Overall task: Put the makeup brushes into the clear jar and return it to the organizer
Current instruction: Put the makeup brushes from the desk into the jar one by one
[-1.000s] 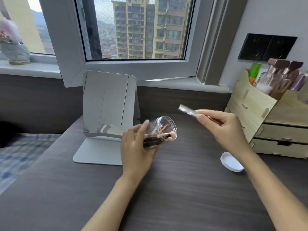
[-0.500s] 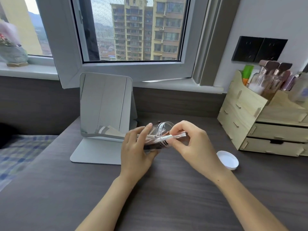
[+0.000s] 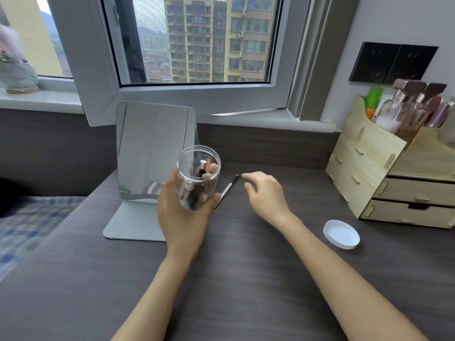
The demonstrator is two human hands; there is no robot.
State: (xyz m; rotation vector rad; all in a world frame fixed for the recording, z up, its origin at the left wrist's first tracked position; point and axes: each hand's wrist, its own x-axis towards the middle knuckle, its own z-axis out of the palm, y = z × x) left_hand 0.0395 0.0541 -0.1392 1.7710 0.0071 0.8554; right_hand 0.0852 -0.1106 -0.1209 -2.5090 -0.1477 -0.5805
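Head view, left hand: my left hand is wrapped around the clear jar, fingers curled behind it and thumb pressed on the near wall, holding it up off the desk with its open mouth tipped toward me.
Head view, jar contents: several makeup brushes already stand inside, handles and bristles mixed; I cannot count them through the glare.
Head view, right hand: my right hand hovers low over the desk, fingers loosely spread and holding nothing, fingertips just beside the far end of the last loose brush.
Head view, loose brush: thin, with a white and dark handle, lying flat on the desk between my two hands, its near end hidden behind the jar.
Head view, lid: the white lid lies on the desk to my right, well apart from the jar.
Head view, organizer: the wooden organizer sits at the far right, bottles in its top bay.
Step in hand: I judge I am reaching for the remaining brush.
Next move: pinch the thin handle off the flat surface, then feed it into the jar's mouth; the lid and the return to the organizer are still to do.
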